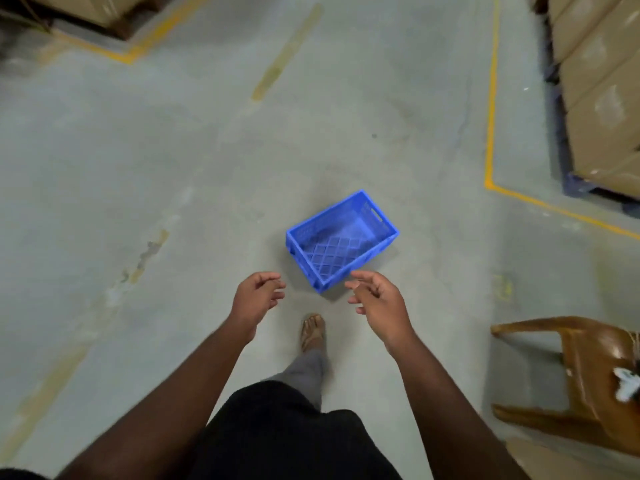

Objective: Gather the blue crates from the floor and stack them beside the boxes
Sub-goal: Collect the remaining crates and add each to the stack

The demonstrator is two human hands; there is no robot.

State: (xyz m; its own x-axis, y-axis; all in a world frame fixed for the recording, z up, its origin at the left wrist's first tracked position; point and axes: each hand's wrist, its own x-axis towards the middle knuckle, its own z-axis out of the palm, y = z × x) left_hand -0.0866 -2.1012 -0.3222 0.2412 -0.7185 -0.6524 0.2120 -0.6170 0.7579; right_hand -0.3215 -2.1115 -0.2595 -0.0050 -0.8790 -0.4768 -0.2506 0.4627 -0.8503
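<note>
One blue lattice crate stands upright and empty on the grey concrete floor, turned at an angle, with a handle slot in its far right end. My left hand hovers just left of the crate's near corner, fingers loosely curled and holding nothing. My right hand reaches out right at that near corner, fingers apart, also holding nothing. Neither hand touches the crate. Cardboard boxes are stacked on a dark blue pallet at the far right.
More cardboard boxes sit on a pallet at the top left. Yellow floor lines border both stacks. A brown plastic chair stands at the lower right. My sandalled foot is stepped forward just behind the crate.
</note>
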